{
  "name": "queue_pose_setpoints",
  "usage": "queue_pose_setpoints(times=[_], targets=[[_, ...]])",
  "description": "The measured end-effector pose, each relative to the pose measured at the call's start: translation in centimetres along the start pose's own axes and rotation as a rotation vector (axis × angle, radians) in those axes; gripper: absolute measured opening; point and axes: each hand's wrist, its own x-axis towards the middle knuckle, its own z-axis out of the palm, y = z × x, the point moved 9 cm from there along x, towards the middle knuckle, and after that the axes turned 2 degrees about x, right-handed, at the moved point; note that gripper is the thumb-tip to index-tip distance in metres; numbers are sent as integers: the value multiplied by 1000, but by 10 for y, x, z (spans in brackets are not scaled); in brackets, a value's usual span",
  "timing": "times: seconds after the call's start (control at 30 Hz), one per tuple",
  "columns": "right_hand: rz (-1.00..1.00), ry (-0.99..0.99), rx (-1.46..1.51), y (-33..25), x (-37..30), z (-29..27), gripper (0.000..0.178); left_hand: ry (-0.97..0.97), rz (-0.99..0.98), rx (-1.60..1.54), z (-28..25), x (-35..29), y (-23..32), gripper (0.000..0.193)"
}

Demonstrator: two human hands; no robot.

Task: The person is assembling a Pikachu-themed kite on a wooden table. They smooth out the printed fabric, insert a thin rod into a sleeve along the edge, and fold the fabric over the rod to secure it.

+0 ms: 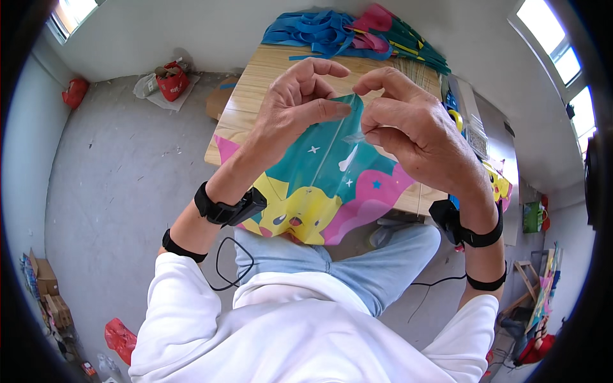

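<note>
Together, your left hand point(290, 108) and right hand point(408, 124) pinched the kite's point(319, 179) far tip, its long axis running back across the table's point(255, 83) near edge toward your lap.

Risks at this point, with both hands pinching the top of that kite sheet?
1. The left hand and right hand pinch the thin colourful kite sheet at its top edge; pulling apart might tear it.
2. The sheet's lower end hangs off the wooden table over the lap, so it may slide or crease.
3. A small clear strip at the right fingers could stick crooked.
</note>
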Motion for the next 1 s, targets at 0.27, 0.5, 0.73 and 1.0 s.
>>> queue_pose_setpoints(times=[0.27, 0.5, 0.73, 1.0], targets=[[22, 25, 51, 1, 0, -2, 9, -36, -9, 4, 0, 2, -4, 22], [15, 20, 54, 3, 1, -1, 10, 19, 18, 39, -1, 1, 2, 20], [29, 17, 105, 3, 1, -2, 9, 4, 7, 164, 4, 4, 9, 12], [71, 18, 233, 21, 3, 0, 6, -37, -94, 42, 7, 10, 6, 8]])
